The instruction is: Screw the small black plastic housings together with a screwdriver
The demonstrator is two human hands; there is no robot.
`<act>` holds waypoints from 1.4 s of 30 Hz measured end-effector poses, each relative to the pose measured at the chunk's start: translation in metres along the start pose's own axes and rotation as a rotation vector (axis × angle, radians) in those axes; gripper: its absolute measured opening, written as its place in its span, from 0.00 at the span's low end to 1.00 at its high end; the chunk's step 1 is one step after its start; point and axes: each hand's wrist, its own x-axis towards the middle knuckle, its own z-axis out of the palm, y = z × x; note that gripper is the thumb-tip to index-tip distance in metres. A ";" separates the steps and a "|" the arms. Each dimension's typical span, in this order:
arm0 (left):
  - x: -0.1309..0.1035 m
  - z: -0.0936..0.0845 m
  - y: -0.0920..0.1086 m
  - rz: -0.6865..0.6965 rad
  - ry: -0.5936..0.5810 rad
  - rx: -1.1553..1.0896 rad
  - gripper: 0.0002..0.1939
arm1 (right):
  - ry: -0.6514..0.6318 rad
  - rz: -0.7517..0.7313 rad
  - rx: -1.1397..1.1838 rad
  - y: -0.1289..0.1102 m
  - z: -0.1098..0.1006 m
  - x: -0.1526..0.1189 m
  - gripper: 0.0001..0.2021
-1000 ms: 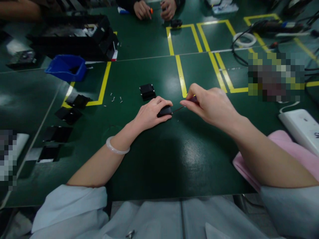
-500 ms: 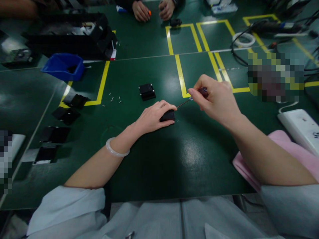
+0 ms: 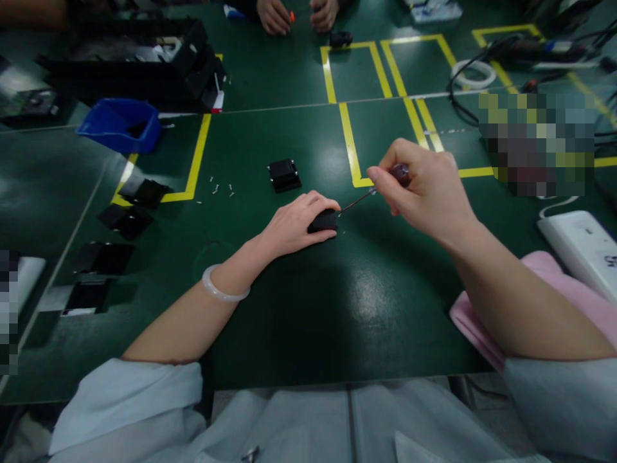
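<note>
On the green table, my left hand [image 3: 299,225] grips a small black block-shaped part [image 3: 324,221] between thumb and fingers. My right hand [image 3: 421,186] is closed around the dark handle of a screwdriver [image 3: 359,200]. Its thin shaft slants down to the left, and the tip meets the right edge of the black part, near my left index finger. A second black part [image 3: 284,175] with shiny screw ends at its corners lies just beyond my left hand. Several small loose screws [image 3: 216,188] are scattered to the left of it.
Several more black parts [image 3: 103,258] form a column at the left. Behind them stand a blue bin [image 3: 120,125] and a long black tray [image 3: 125,71]. A pink cloth [image 3: 554,283] and white power strip [image 3: 581,247] lie at the right. Another person's hands [image 3: 274,16] are across the table.
My right hand and the screwdriver have shifted slightly to the right, and the tip sits a little lower at the part's edge. My left hand keeps its hold on the black part.
</note>
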 end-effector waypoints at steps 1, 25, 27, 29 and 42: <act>0.000 0.000 0.000 -0.005 0.004 0.004 0.21 | -0.007 0.001 0.000 -0.001 0.000 0.000 0.18; -0.001 0.001 -0.001 -0.044 0.070 0.024 0.21 | -0.049 0.015 0.071 -0.002 0.010 -0.003 0.17; -0.001 0.001 -0.001 -0.045 0.077 0.010 0.21 | -0.046 0.022 0.070 -0.002 0.010 -0.002 0.17; -0.001 0.001 -0.002 -0.047 0.084 -0.007 0.21 | -0.038 0.017 0.068 -0.002 0.010 -0.002 0.16; -0.002 0.003 -0.004 -0.027 0.136 -0.057 0.21 | -0.035 0.005 0.060 -0.003 0.010 -0.002 0.15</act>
